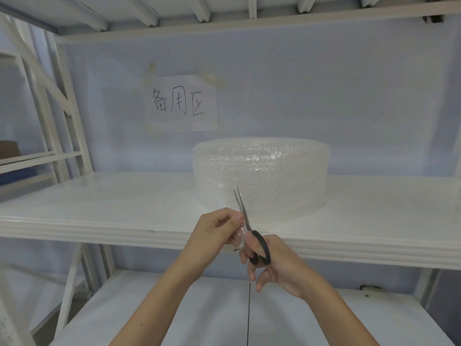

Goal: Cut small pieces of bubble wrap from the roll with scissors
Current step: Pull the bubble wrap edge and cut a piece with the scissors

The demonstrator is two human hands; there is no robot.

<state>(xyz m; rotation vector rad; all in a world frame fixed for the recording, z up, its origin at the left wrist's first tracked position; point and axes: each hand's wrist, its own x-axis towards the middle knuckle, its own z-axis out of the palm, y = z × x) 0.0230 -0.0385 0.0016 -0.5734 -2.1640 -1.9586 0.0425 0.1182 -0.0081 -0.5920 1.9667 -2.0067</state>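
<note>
The right hand point(277, 263) grips the scissors point(249, 231), blades nearly together, tips toward the roll point(262, 176) on the shelf point(99, 211). Left hand point(214, 231) fingers pinch a wrap strip point(241, 236) beside the blades.

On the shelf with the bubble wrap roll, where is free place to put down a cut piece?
The shelf is bare left of the bubble wrap roll, up to the white frame posts, and right of it too. The front edge before the roll is crowded: the left hand pinches the wrap there and the right hand holds the scissors.
</note>
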